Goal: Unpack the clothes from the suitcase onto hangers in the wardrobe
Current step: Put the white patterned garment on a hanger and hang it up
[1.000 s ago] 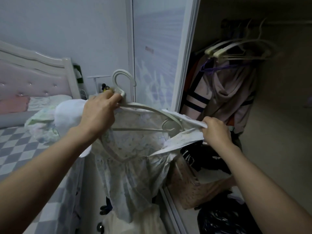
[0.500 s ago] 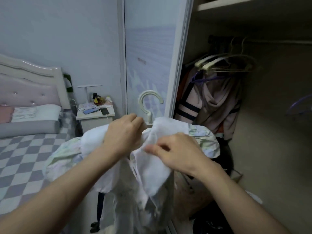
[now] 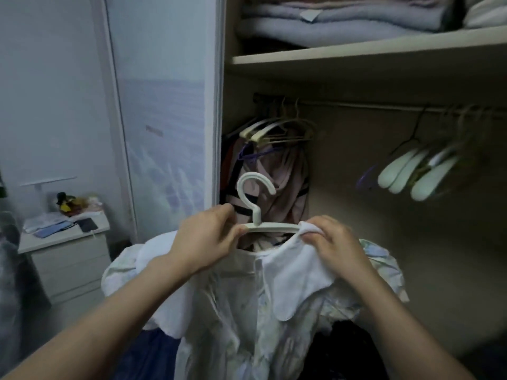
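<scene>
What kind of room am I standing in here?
Most likely a bedroom, at an open wardrobe: a hanging rail with empty hangers, folded blankets on the shelf above, and a nightstand to the left.

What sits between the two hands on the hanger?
In the head view, the hanger's bare bar and hook base lie between left hand and right hand.

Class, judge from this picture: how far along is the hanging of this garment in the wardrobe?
Done: the pale dress sits on the white hanger. In hand: the left hand grips the hanger's bar while the right hand pinches the white collar at the shoulder. Left: hooking it onto the rail, which it has not reached.
</scene>
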Demonstrator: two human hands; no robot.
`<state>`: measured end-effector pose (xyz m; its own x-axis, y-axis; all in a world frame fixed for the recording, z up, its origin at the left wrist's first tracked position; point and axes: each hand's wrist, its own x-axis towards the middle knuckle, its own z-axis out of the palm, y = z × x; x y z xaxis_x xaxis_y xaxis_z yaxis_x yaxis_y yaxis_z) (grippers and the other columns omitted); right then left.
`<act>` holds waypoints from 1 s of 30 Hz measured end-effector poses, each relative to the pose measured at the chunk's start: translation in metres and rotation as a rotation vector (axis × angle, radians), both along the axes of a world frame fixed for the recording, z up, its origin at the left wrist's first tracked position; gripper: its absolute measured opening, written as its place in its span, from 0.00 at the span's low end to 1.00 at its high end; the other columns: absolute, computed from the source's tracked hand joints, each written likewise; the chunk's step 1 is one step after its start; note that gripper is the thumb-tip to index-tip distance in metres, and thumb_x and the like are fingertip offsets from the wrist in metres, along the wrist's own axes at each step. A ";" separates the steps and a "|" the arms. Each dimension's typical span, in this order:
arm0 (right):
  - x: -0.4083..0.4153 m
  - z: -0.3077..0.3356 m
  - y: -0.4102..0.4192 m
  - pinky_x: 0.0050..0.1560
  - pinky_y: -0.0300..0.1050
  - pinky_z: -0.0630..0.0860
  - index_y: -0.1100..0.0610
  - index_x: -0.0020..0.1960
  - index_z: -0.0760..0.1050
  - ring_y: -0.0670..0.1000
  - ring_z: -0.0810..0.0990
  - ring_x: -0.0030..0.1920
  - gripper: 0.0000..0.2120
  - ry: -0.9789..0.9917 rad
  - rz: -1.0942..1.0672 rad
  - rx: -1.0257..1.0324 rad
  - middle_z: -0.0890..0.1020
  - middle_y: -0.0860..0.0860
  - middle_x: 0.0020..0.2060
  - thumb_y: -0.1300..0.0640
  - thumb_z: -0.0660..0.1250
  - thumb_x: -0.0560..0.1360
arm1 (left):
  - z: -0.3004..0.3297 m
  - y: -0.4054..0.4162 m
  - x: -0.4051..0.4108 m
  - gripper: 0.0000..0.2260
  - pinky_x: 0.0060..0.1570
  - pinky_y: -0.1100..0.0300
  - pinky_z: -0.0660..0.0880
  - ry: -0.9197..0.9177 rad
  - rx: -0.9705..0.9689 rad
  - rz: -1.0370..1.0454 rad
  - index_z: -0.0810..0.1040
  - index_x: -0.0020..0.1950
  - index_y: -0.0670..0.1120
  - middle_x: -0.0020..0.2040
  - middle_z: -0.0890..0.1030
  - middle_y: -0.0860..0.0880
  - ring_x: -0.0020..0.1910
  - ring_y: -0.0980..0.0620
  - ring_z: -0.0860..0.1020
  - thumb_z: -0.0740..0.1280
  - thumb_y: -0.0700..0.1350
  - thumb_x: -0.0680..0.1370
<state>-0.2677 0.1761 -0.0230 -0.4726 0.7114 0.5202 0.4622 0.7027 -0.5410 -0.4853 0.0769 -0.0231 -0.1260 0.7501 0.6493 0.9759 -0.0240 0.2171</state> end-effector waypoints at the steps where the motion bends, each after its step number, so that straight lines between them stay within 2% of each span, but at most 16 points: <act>1: 0.009 0.001 0.000 0.46 0.40 0.68 0.54 0.43 0.79 0.49 0.76 0.45 0.06 0.017 -0.020 -0.017 0.79 0.49 0.41 0.63 0.68 0.71 | 0.006 0.007 0.008 0.18 0.39 0.58 0.69 -0.155 -0.041 -0.119 0.73 0.53 0.52 0.45 0.80 0.53 0.45 0.49 0.79 0.58 0.64 0.72; 3: 0.034 0.007 0.003 0.46 0.38 0.67 0.56 0.44 0.80 0.49 0.77 0.45 0.06 0.058 -0.078 -0.016 0.80 0.51 0.42 0.65 0.68 0.71 | 0.026 0.024 0.030 0.17 0.48 0.54 0.75 -0.483 -0.041 -0.402 0.71 0.54 0.62 0.46 0.81 0.54 0.46 0.52 0.80 0.62 0.64 0.68; 5: 0.056 0.014 0.008 0.46 0.34 0.68 0.54 0.43 0.80 0.45 0.76 0.44 0.07 0.098 -0.094 -0.028 0.80 0.50 0.42 0.66 0.68 0.71 | 0.044 0.042 0.052 0.12 0.50 0.49 0.77 -0.621 0.020 -0.564 0.74 0.49 0.63 0.42 0.82 0.54 0.45 0.53 0.81 0.64 0.63 0.68; 7: 0.081 0.021 0.014 0.45 0.27 0.67 0.48 0.39 0.77 0.38 0.75 0.42 0.13 0.119 -0.119 -0.020 0.79 0.46 0.40 0.67 0.68 0.71 | 0.067 0.058 0.084 0.12 0.43 0.53 0.76 -0.597 0.092 -0.616 0.78 0.41 0.53 0.35 0.81 0.52 0.37 0.54 0.79 0.65 0.61 0.69; 10: 0.110 0.027 0.025 0.45 0.24 0.66 0.47 0.40 0.77 0.31 0.75 0.42 0.13 0.139 -0.173 -0.014 0.79 0.42 0.39 0.66 0.68 0.71 | 0.090 0.082 0.124 0.21 0.33 0.59 0.71 -0.516 0.194 -0.543 0.76 0.30 0.43 0.25 0.78 0.45 0.27 0.52 0.77 0.63 0.60 0.70; 12: 0.128 0.030 0.035 0.46 0.24 0.67 0.52 0.43 0.81 0.31 0.75 0.43 0.07 0.158 -0.204 0.005 0.79 0.42 0.39 0.63 0.68 0.70 | 0.100 0.100 0.147 0.25 0.34 0.55 0.72 -0.451 0.229 -0.456 0.75 0.28 0.41 0.24 0.76 0.44 0.29 0.48 0.77 0.61 0.63 0.69; 15: 0.155 0.038 0.052 0.48 0.32 0.70 0.56 0.46 0.82 0.38 0.78 0.44 0.10 0.191 -0.275 0.048 0.80 0.43 0.39 0.56 0.65 0.68 | 0.117 0.127 0.188 0.23 0.33 0.55 0.68 -0.360 0.244 -0.333 0.75 0.30 0.40 0.23 0.71 0.45 0.33 0.43 0.76 0.62 0.57 0.73; 17: 0.175 0.046 0.069 0.51 0.41 0.71 0.56 0.48 0.82 0.45 0.78 0.46 0.12 0.227 -0.324 0.074 0.80 0.45 0.41 0.54 0.63 0.69 | 0.135 0.144 0.214 0.21 0.32 0.58 0.65 -0.373 0.216 -0.347 0.75 0.28 0.41 0.22 0.71 0.48 0.32 0.45 0.76 0.64 0.55 0.75; 19: 0.200 0.056 0.088 0.51 0.41 0.71 0.57 0.50 0.81 0.48 0.78 0.48 0.08 0.268 -0.336 0.049 0.81 0.48 0.44 0.59 0.65 0.74 | 0.150 0.162 0.235 0.22 0.30 0.60 0.68 -0.547 0.100 -0.582 0.77 0.29 0.43 0.23 0.75 0.49 0.26 0.49 0.74 0.62 0.56 0.77; 22: 0.236 0.079 0.112 0.43 0.34 0.71 0.57 0.47 0.79 0.46 0.77 0.44 0.07 0.293 -0.333 -0.026 0.80 0.47 0.40 0.64 0.62 0.76 | 0.162 0.191 0.253 0.24 0.26 0.62 0.71 -0.880 -0.189 -0.970 0.80 0.43 0.37 0.32 0.80 0.43 0.25 0.50 0.74 0.54 0.55 0.81; 24: 0.255 0.091 0.128 0.40 0.36 0.71 0.64 0.47 0.78 0.48 0.77 0.41 0.09 0.321 -0.324 -0.063 0.81 0.55 0.39 0.65 0.60 0.77 | 0.163 0.213 0.261 0.22 0.28 0.63 0.72 -0.936 -0.277 -1.014 0.79 0.48 0.38 0.35 0.80 0.43 0.29 0.51 0.75 0.53 0.52 0.82; 25: 0.264 0.097 0.136 0.41 0.39 0.71 0.67 0.47 0.78 0.50 0.77 0.41 0.09 0.334 -0.319 -0.078 0.81 0.59 0.40 0.65 0.59 0.77 | 0.164 0.224 0.266 0.19 0.30 0.63 0.72 -0.862 -0.273 -0.966 0.79 0.48 0.40 0.37 0.80 0.46 0.32 0.53 0.76 0.54 0.51 0.82; 26: 0.269 0.099 0.142 0.42 0.41 0.71 0.66 0.46 0.78 0.51 0.77 0.42 0.09 0.335 -0.323 -0.097 0.81 0.59 0.40 0.64 0.59 0.78 | 0.165 0.232 0.269 0.15 0.35 0.64 0.73 -0.703 -0.257 -0.879 0.80 0.48 0.43 0.40 0.81 0.48 0.36 0.54 0.77 0.57 0.49 0.81; 28: 0.278 0.101 0.154 0.42 0.40 0.71 0.56 0.42 0.77 0.47 0.77 0.41 0.11 0.329 -0.324 -0.122 0.80 0.51 0.38 0.63 0.59 0.78 | 0.169 0.249 0.280 0.10 0.45 0.64 0.71 -0.313 -0.290 -0.735 0.80 0.53 0.47 0.48 0.80 0.50 0.48 0.55 0.76 0.61 0.47 0.80; 30: 0.285 0.098 0.165 0.43 0.39 0.71 0.50 0.42 0.75 0.42 0.75 0.40 0.11 0.337 -0.324 -0.143 0.78 0.47 0.39 0.63 0.59 0.78 | 0.171 0.263 0.291 0.11 0.49 0.65 0.68 -0.056 -0.399 -0.657 0.77 0.58 0.48 0.53 0.77 0.50 0.52 0.53 0.74 0.61 0.49 0.79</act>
